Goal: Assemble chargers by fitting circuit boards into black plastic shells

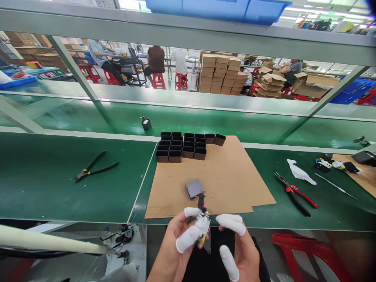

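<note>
While the left grip (179,238) pinches a small black-and-yellow part (201,204), the right grip (238,247) hangs released just beside it, with a cardboard sheet (226,176) ahead on the worktop (58,184).

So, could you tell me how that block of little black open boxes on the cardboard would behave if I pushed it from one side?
The black boxes look thin-walled and empty, so probably light and easily crushed. They stand loose on the cardboard sheet, so a push would likely scatter them rather than move them together; the two end boxes sit askew.
</note>
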A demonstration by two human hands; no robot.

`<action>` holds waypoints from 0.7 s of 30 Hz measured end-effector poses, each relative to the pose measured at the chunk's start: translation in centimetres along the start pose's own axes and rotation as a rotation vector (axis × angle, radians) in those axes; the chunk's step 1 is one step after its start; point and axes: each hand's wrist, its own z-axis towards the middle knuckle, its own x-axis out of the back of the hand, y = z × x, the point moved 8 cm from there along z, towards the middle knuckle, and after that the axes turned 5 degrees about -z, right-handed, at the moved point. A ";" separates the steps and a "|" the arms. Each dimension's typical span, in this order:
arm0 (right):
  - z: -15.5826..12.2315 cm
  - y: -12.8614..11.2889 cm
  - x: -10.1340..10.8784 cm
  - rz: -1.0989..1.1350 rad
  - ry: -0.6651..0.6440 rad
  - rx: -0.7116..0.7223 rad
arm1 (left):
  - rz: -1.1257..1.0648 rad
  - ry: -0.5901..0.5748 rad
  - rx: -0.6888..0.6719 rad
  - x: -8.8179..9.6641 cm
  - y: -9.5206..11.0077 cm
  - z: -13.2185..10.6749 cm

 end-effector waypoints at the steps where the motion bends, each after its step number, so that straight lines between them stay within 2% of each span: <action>1: 0.2 -0.2 -0.1 -0.018 -0.022 -0.004 | -0.108 0.009 0.069 -0.1 -0.7 -0.1; 4: 1.0 -1.1 -0.2 -0.071 -0.049 -0.025 | -0.312 -0.004 0.201 -1.1 -2.3 -0.8; 7: 2.1 -2.1 -0.2 -0.099 -0.072 -0.044 | -0.340 -0.014 0.241 -1.6 -3.2 -1.3; 11: 4.0 -3.3 0.3 -0.151 -0.140 -0.045 | -0.162 -0.001 0.133 -1.2 -2.9 -0.8; 15: 5.1 -3.6 -0.2 -0.109 -0.271 -0.046 | -0.030 -0.029 0.012 -1.2 -2.5 0.2; 17: 5.3 -3.3 -0.2 -0.062 -0.230 -0.012 | 0.013 -0.056 -0.046 -1.3 -2.3 0.4; 19: 5.6 -2.3 0.4 -0.037 -0.117 0.023 | 0.108 -0.070 -0.117 -1.3 -1.8 0.5; 21: 5.9 -0.4 0.9 -0.052 -0.030 0.004 | 0.360 -0.015 -0.266 -0.8 -0.1 0.9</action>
